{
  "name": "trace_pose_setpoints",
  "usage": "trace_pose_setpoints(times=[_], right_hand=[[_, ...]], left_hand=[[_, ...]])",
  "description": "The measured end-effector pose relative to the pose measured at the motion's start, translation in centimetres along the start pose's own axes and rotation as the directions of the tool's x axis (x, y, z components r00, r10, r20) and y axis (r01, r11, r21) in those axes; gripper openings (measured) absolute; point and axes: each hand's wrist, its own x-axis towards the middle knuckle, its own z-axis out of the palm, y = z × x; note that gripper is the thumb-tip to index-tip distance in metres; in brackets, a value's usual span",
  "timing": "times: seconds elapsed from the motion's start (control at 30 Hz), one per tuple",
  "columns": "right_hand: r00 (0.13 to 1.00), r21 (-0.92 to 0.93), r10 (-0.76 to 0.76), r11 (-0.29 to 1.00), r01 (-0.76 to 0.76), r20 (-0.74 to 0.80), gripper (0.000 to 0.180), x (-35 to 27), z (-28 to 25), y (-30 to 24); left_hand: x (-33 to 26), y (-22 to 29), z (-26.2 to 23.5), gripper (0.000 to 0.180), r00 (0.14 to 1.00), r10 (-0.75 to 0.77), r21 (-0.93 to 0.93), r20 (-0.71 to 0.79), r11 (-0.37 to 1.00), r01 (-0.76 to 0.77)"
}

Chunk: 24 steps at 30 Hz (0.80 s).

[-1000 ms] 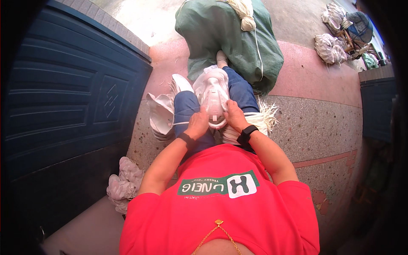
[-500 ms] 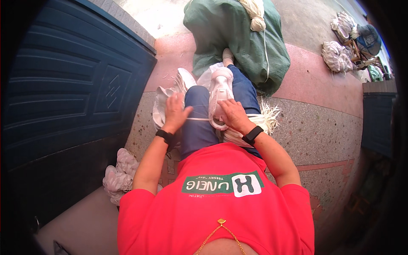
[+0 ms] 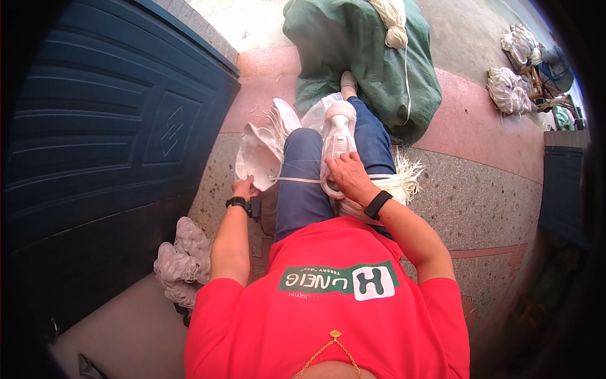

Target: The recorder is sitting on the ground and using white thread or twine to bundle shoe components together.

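Dark blue panelled door [image 3: 107, 132] fills the left; big green sack [image 3: 360, 57] lies at the floor's top edge, white cord bundle [image 3: 394, 22] on it; pale tied bags [image 3: 511, 88] top right, crumpled grey bags [image 3: 183, 262] lower left

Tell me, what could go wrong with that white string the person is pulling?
The white string is stretched tight from the left hand across the knee to the right hand, so it might slip from the fingers or snap. It lies near the white shoe, so it could catch there. Loose white strands lie beside the leg and might get tangled in.
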Motion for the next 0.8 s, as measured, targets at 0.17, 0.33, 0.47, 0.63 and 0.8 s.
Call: trace_pose_setpoints(times=[0.17,0.33,0.47,0.63,0.8], right_hand=[[0.992,0.250,0.082,0.963,-0.104,0.099,0.022,0.4,-1.1,1.1],[0.980,0.170,-0.027,0.985,-0.007,0.199,0.020,-0.2,0.4,1.9],[0.974,0.221,-0.036,0.975,-0.015,0.224,0.013,-0.8,1.9,0.1],[0.967,0.476,0.008,0.869,-0.133,0.255,0.019,-0.4,-0.7,1.9],[0.973,0.388,-0.145,0.919,0.066,0.178,0.010,-2.4,-1.6,2.8]], left_hand=[[-0.9,3.8,0.1,0.020,0.932,0.341,0.219,-0.126,0.926,-0.309],[-10.0,14.8,3.2,0.009,0.510,0.860,0.690,0.006,0.365,-0.625],[-14.9,16.4,5.0,0.010,0.322,0.943,0.767,0.081,0.147,-0.625],[-14.3,13.6,1.2,0.007,0.431,0.902,0.764,0.022,0.263,-0.589],[-13.5,5.6,-2.0,0.006,0.796,0.605,0.795,-0.025,0.495,-0.352]])
